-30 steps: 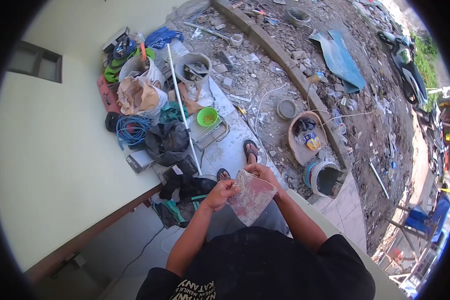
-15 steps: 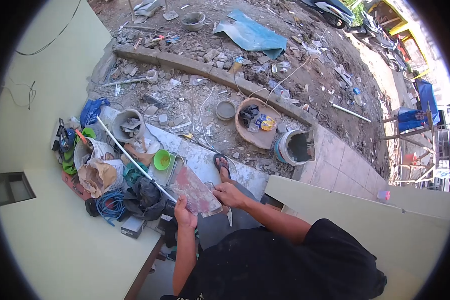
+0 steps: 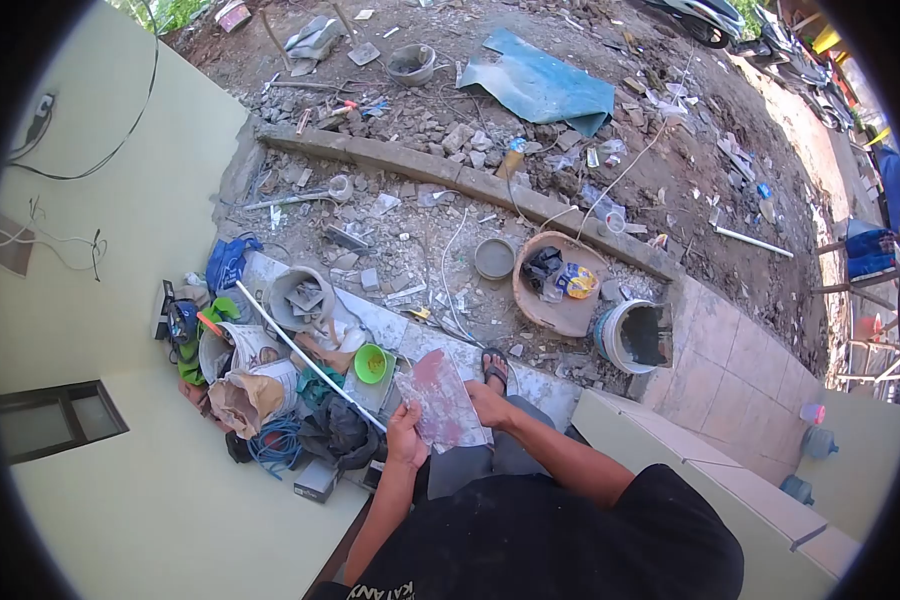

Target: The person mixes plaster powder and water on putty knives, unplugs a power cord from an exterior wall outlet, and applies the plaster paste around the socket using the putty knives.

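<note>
A flat, rectangular tile [image 3: 442,400], reddish with whitish patches, is held in front of my body between both hands. My left hand [image 3: 407,436] grips its lower left edge, with the thumb on the upper face. At the tile's right edge my right hand [image 3: 488,406] is closed, its fingers partly hidden. A long white pipe [image 3: 300,350] slants down from the upper left and ends near my left hand. Just past the tile stands a green bowl [image 3: 373,364] with something yellowish inside.
Buckets, a paper bag [image 3: 245,400], blue rope [image 3: 280,446] and black plastic [image 3: 340,432] crowd the wall at left. Ahead lie a shallow basin [image 3: 532,315] with bags, a round grey container [image 3: 495,259] and a bucket of grey stuff [image 3: 630,338]. A concrete curb [image 3: 450,178] crosses rubble.
The view has shifted, so the scene sits further right and lower. The tile has turned in my hands and shows more of its face. My right hand still holds its right side.
</note>
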Action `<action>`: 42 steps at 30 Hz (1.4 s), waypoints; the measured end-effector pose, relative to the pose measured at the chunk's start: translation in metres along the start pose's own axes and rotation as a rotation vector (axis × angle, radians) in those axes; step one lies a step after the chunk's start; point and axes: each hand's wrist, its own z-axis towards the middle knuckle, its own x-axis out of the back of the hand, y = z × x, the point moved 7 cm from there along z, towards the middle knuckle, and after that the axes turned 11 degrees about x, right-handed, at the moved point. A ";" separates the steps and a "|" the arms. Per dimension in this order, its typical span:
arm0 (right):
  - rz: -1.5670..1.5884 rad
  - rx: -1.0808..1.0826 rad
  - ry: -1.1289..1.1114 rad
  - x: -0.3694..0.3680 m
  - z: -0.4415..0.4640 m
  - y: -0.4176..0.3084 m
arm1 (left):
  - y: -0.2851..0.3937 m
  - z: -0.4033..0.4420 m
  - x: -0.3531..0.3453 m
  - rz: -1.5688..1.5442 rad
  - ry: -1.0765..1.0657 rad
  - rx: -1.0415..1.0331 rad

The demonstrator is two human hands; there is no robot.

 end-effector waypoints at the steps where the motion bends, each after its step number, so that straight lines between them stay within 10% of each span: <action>1: 0.169 -0.178 0.019 0.005 0.007 0.005 | 0.008 0.005 -0.006 -0.057 0.026 -0.017; 11: 0.615 -0.364 0.009 0.013 0.063 -0.006 | 0.047 0.028 -0.040 -0.332 -0.031 -0.051; 30: 0.421 -0.482 -0.021 0.015 0.186 -0.015 | 0.138 0.090 -0.031 -0.409 -0.233 -0.009; 35: 0.040 -0.482 -0.314 0.033 0.192 0.009 | 0.128 0.099 -0.015 -0.350 -0.199 -0.037; 42: 0.376 -0.627 -0.089 0.015 0.172 0.004 | 0.109 0.087 -0.021 -0.504 -0.205 0.025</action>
